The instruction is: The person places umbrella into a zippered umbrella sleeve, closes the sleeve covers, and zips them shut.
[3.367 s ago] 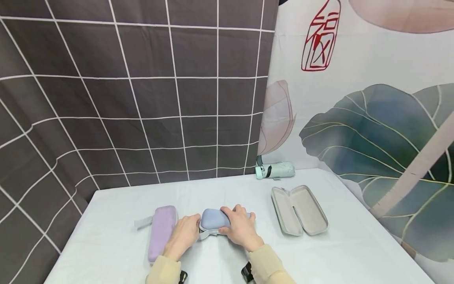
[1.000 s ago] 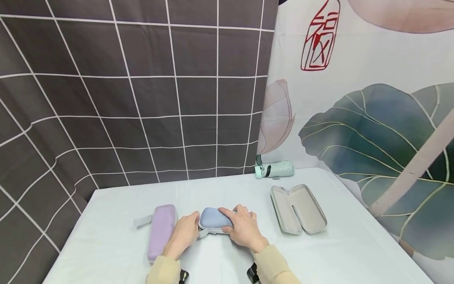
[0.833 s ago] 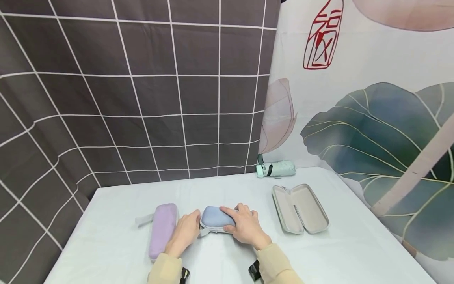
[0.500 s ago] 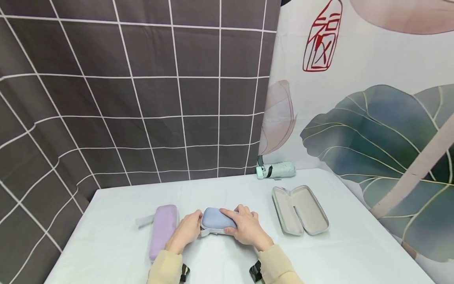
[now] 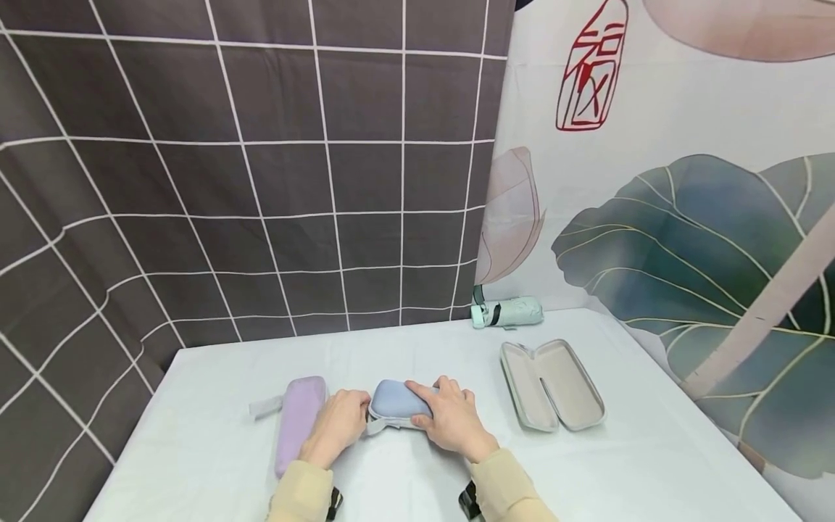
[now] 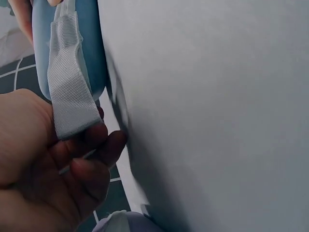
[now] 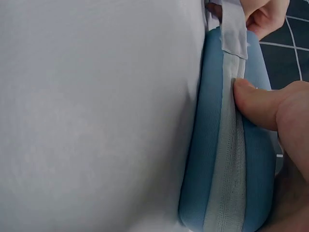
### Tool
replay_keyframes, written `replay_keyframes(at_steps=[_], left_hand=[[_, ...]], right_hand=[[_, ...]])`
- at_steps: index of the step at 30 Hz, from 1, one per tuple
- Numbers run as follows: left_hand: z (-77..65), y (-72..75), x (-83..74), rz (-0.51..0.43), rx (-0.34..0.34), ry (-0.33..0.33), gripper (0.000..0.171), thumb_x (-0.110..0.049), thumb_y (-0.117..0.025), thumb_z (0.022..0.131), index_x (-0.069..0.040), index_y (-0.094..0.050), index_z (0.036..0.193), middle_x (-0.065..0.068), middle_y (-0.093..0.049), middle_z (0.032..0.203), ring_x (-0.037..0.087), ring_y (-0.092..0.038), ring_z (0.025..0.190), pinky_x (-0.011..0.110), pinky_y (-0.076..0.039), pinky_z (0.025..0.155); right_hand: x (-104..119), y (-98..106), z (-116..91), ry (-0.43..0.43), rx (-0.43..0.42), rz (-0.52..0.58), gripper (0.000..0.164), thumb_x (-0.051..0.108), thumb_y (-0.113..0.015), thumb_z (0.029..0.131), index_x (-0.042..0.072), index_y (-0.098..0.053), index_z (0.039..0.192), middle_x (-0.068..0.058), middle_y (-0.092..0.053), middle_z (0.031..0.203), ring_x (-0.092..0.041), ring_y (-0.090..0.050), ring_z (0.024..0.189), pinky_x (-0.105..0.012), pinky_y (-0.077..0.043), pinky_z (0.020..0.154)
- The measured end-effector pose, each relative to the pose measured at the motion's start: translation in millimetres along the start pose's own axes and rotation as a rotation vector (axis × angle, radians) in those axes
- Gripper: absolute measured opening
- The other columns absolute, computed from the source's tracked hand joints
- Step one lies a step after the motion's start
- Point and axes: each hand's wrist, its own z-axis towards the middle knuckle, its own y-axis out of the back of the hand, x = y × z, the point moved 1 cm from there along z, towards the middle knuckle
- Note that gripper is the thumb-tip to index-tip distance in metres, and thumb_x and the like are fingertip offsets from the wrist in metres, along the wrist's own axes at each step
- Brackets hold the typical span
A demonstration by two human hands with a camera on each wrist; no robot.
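Note:
A blue zip-up pencil case (image 5: 396, 399) lies on the white table between the hands. My right hand (image 5: 453, 420) grips it from the right; in the right wrist view its thumb (image 7: 256, 101) presses beside the pale zip (image 7: 231, 145). At the left end, my left hand (image 5: 342, 420) has curled fingers at the case's end, by the grey fabric strap (image 6: 72, 82). What its fingertips pinch is hidden behind the strap in the left wrist view. A purple pencil case (image 5: 300, 420) lies just left of my left hand.
To the right, a pencil case (image 5: 570, 384) lies unfolded, its pale inside facing up. A mint-green rolled item (image 5: 512, 312) with a black band, perhaps a folded umbrella, lies at the table's back edge. Dark checked cloth (image 5: 274, 181) hangs behind the table.
My right hand has shifted a little to the right along the blue pencil case. My left hand has drawn slightly back and left at the case's end. The other cases have not moved.

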Motion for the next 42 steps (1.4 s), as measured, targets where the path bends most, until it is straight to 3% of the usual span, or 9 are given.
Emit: replay_keyframes(at_steps=[5,12,19,30,37,42], left_hand=[[-4.2,3.6,-3.0,0.011,0.012,0.019,0.033,0.005,-0.059,0.085,-0.015,-0.048,0.062,-0.005,-0.043,0.056,0.011,-0.038,0.050,0.026,-0.033,0.046],[-8.4,7.6,-3.5,0.049,-0.006,0.034,0.030,0.005,-0.061,0.083,-0.014,-0.052,0.063,-0.004,-0.045,0.057,0.012,-0.039,0.052,0.027,-0.034,0.047],[-4.0,5.4,-3.4,-0.007,-0.052,0.054,0.018,0.000,-0.060,0.091,-0.007,-0.067,0.076,-0.004,-0.050,0.059,0.010,-0.042,0.051,0.025,-0.036,0.046],[10.4,3.9,-2.0,-0.036,-0.044,0.106,0.013,0.002,-0.062,0.089,-0.004,-0.071,0.084,0.004,-0.064,0.071,0.013,-0.050,0.057,0.028,-0.043,0.052],[15.6,2.4,2.5,-0.159,0.009,0.153,0.014,-0.002,-0.060,0.092,-0.006,-0.064,0.080,0.000,-0.057,0.066,0.012,-0.047,0.056,0.028,-0.042,0.053],[15.2,4.0,3.7,-0.249,0.069,0.144,0.015,-0.004,-0.057,0.095,-0.008,-0.059,0.081,-0.003,-0.054,0.064,0.012,-0.048,0.056,0.028,-0.041,0.053]], right_hand=[[4.8,-3.8,0.7,-0.026,-0.012,-0.023,0.055,0.033,-0.073,0.086,0.028,-0.057,0.137,-0.006,-0.051,0.097,-0.021,-0.047,0.091,-0.047,-0.038,0.075],[6.7,-1.5,2.5,0.011,-0.002,-0.006,0.054,0.035,-0.073,0.086,0.028,-0.056,0.137,-0.005,-0.050,0.097,-0.021,-0.046,0.092,-0.045,-0.036,0.074],[-3.2,6.2,2.5,0.051,0.081,0.043,0.055,0.037,-0.070,0.088,0.029,-0.053,0.140,-0.002,-0.048,0.101,-0.018,-0.045,0.093,-0.044,-0.035,0.077],[-14.7,12.8,7.7,0.090,0.215,0.066,0.057,0.038,-0.067,0.091,0.033,-0.048,0.144,0.002,-0.050,0.111,-0.016,-0.046,0.099,-0.043,-0.034,0.082],[-21.4,11.6,8.0,0.132,0.214,0.048,0.058,0.040,-0.066,0.092,0.033,-0.046,0.145,0.001,-0.051,0.114,-0.017,-0.047,0.101,-0.045,-0.035,0.084],[-21.4,10.6,6.5,0.139,0.207,0.040,0.058,0.040,-0.066,0.091,0.033,-0.045,0.146,0.000,-0.051,0.115,-0.018,-0.047,0.102,-0.045,-0.035,0.083]])
